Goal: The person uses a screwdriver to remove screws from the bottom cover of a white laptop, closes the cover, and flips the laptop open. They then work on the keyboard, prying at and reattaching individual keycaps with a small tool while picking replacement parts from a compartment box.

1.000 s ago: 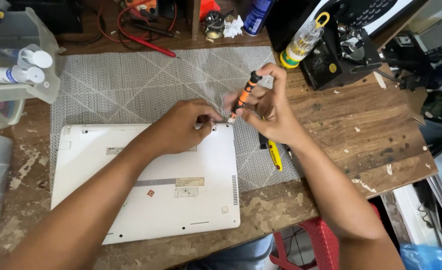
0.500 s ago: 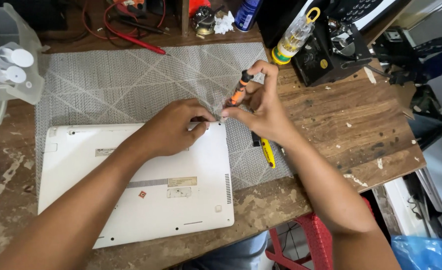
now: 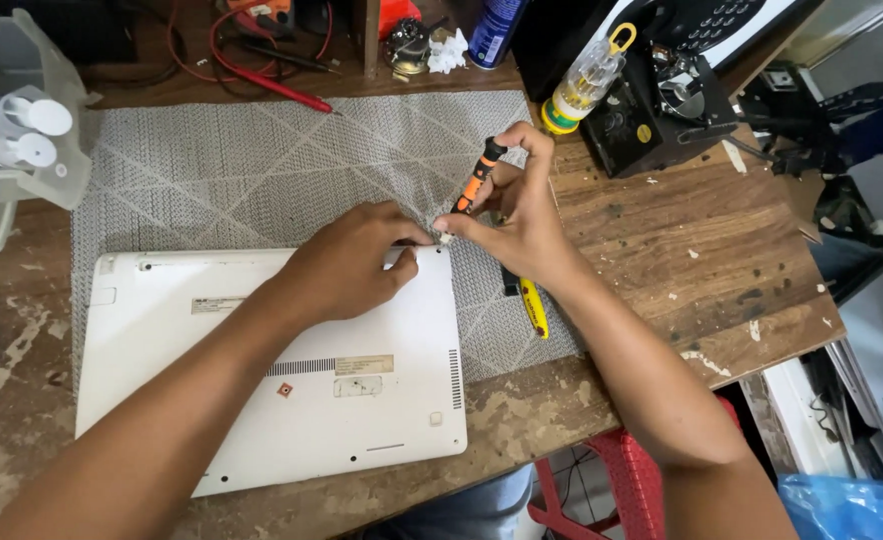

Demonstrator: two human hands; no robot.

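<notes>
Right hand (image 3: 522,215) holds screwdriver (image 3: 478,178)

A worn wooden workbench (image 3: 662,250) is carrying a grey patterned mat (image 3: 262,170), with a white laptop (image 3: 262,390) lying upside down partly on it, and a clear plastic bin (image 3: 22,110), a black device (image 3: 662,110) and red cables (image 3: 262,75) are sitting along its far edge

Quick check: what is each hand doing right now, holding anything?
Left hand: fingers curled, pressing on the far right corner of the white laptop; holds nothing visible.
Right hand: closed around the orange-and-black screwdriver, tip at that corner.
</notes>
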